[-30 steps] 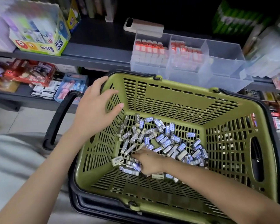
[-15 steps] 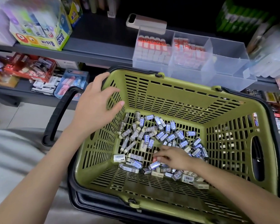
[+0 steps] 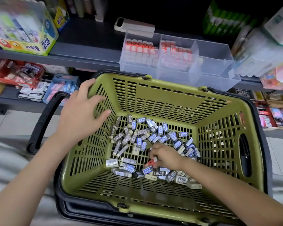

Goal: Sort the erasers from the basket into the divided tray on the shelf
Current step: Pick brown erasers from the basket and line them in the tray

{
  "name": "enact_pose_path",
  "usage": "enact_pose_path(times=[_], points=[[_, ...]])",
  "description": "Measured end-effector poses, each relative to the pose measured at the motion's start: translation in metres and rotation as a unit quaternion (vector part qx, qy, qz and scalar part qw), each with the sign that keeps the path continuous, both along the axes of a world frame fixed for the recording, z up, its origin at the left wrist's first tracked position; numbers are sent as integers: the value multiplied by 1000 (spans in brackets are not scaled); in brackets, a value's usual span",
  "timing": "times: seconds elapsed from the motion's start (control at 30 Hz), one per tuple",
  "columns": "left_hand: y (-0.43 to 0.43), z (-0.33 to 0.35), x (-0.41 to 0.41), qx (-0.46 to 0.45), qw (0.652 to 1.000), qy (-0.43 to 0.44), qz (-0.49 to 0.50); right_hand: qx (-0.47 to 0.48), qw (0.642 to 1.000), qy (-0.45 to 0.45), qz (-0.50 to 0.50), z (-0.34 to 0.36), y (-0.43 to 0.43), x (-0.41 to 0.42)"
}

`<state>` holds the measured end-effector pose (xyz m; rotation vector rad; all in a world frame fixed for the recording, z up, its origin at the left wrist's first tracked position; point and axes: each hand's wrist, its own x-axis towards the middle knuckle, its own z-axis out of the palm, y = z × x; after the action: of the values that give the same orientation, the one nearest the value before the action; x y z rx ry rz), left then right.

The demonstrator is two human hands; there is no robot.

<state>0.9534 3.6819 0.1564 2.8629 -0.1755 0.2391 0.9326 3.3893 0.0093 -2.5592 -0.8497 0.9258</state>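
Observation:
An olive-green slotted basket [image 3: 162, 98] holds a heap of small erasers [image 3: 152, 136] in blue, grey and white sleeves. My right hand [image 3: 166, 156] is down in the heap and pinches a red-sleeved eraser [image 3: 151, 162] between thumb and fingers. My left hand [image 3: 82, 115] rests on the basket's left rim with its fingers spread over the wall. Behind the basket a clear divided tray [image 3: 211, 79] stands on the grey shelf. Its left and middle compartments hold red-topped erasers [image 3: 139, 46]. The right compartment looks empty.
A black basket handle [image 3: 44, 121] hangs down on the left. A beige phone-like case [image 3: 134, 26] lies behind the tray. A glue box [image 3: 28, 35] stands on the shelf at left, wrapped goods [image 3: 265, 51] at right, more stationery on the lower shelf [image 3: 31, 88].
My right hand has shifted rightwards through the heap and now pinches a red eraser that was not visible before. My left hand stays on the rim, fingers a little more spread.

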Motion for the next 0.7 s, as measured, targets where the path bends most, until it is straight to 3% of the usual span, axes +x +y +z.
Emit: enact_pose_path(times=[0.07,0.17,0.33,0.4,0.47,0.5,0.57,0.7], points=[[0,-1,-3,43,999,4,6,57,990,44,-125,11,-7,1],[0,0,-3,64,998,15,20,142,942,133,-275,38,-12,14],[-14,-2,-11,146,987,28,60,268,856,260,-357,86,-14,39],[-37,-4,-16,119,992,32,12,338,810,315,-361,104,-9,41],[-67,-8,-19,-40,992,105,-63,395,778,341,-349,117,-1,40],[-82,-8,-19,-171,966,172,-86,417,766,348,-343,121,4,39],[-109,-10,-19,-409,872,251,-96,443,750,362,-333,123,9,37],[-128,-19,-9,-581,774,248,-45,444,728,385,-353,117,-9,45]])
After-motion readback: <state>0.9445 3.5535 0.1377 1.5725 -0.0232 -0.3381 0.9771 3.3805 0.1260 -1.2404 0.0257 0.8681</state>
